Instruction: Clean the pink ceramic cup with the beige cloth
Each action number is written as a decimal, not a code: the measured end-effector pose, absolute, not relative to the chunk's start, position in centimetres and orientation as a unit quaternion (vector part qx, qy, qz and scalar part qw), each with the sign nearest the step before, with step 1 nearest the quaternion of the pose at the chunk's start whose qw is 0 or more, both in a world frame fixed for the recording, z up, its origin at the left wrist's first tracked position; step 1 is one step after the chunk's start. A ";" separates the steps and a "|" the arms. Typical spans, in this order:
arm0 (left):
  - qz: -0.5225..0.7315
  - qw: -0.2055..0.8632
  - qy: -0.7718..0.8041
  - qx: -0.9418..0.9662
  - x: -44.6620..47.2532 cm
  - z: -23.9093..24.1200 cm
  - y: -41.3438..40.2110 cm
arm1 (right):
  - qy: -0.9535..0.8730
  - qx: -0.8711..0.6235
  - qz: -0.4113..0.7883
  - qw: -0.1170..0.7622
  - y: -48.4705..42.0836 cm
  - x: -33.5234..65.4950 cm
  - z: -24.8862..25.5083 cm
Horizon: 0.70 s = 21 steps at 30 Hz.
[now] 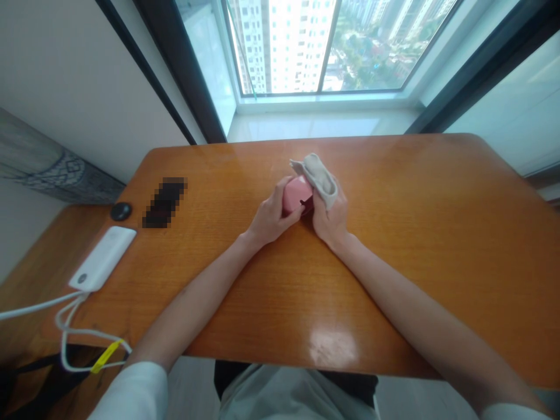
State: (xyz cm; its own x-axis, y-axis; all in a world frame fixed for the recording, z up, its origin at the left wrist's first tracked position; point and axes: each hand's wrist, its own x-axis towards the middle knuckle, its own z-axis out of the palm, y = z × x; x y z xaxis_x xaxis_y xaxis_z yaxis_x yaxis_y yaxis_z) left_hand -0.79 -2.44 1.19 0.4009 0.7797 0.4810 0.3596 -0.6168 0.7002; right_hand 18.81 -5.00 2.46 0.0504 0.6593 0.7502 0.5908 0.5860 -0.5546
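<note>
Head view: small pink case point(296, 194) sits mid-table, slightly toward the window side, held between both hands. Left hand point(270, 217) grips it from the left, thumb and fingers wrapped round its side. Right hand point(331, 220) is closed on a grey-beige cloth point(319, 176). The cloth is draped over the fingers and pressed to the case's upper right edge, with its loose end pointing toward the window. There's a dark gap on the case's right side by the right thumb, maybe an open lid, can't tell. Contents hidden. Any marking on the case is too small to read.

Wooden table point(394, 262) is glossy orange-brown, with both forearms reaching over it from the near edge.

At the left end a white power bank point(104, 257) lies flat, grey round button at its near end. A white cable point(65, 332) loops from it off the table edge. The cable carries a yellow tag point(105, 356), print unreadable. Just beyond the power bank is a black round puck point(121, 211), and next to that a dark item point(164, 202) that is blurred out and can't be identified. All of these are well apart from the hands.

Behind the table is a window point(301, 46), with tower blocks and trees outside.
</note>
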 end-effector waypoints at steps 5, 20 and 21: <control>0.407 0.261 0.356 0.800 -0.9 0.4 -2.0 | -0.796 -0.353 -0.046 0.489 -5.6 18.5 2.9; 0.415 0.260 0.364 0.792 -0.6 0.9 -2.3 | -0.724 -0.430 -0.011 0.539 -5.1 19.0 2.6; 0.419 0.258 0.362 0.792 -0.6 1.0 -2.4 | -0.703 -0.441 -0.005 0.557 -5.0 19.0 2.5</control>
State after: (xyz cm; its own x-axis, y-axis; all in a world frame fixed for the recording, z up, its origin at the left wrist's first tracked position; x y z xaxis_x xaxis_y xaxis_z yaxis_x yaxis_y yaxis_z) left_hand -0.55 -2.35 1.05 0.3858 0.7894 0.4774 0.3573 -0.6050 0.7116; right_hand 19.01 -5.04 2.53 0.0102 0.6151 0.7884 0.6272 0.6101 -0.4841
